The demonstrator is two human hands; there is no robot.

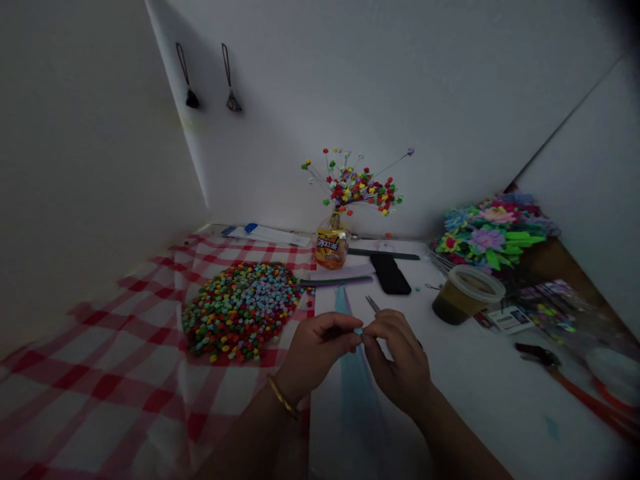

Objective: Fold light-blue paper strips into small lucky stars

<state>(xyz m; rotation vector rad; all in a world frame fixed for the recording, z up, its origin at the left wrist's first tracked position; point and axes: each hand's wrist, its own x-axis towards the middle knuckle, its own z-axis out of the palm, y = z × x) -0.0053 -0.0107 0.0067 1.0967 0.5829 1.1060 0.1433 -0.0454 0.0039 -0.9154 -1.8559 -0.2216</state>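
Observation:
In the middle of the head view, my left hand [320,347] pinches a small light-blue folded paper piece [359,331] between thumb and fingertips. My right hand [397,357] meets it there, its thumb and index finger closed on the same piece. Two metal scissor blades [373,304] stick out past my right hand's curled fingers; the handles are mostly hidden. Below both hands, light-blue paper strips [356,393] lie on the white table surface. To the left is a big heap of small coloured folded paper stars [243,310].
A bottle [332,248] holding wire stems with coloured stars stands at the back. Nearby are a black phone [390,274] and dark strips [337,281]. Rightward are a lidded plastic tub [465,297], fuzzy flowers [487,237] and pliers [540,353]. A red-checked cloth [100,373] lies left.

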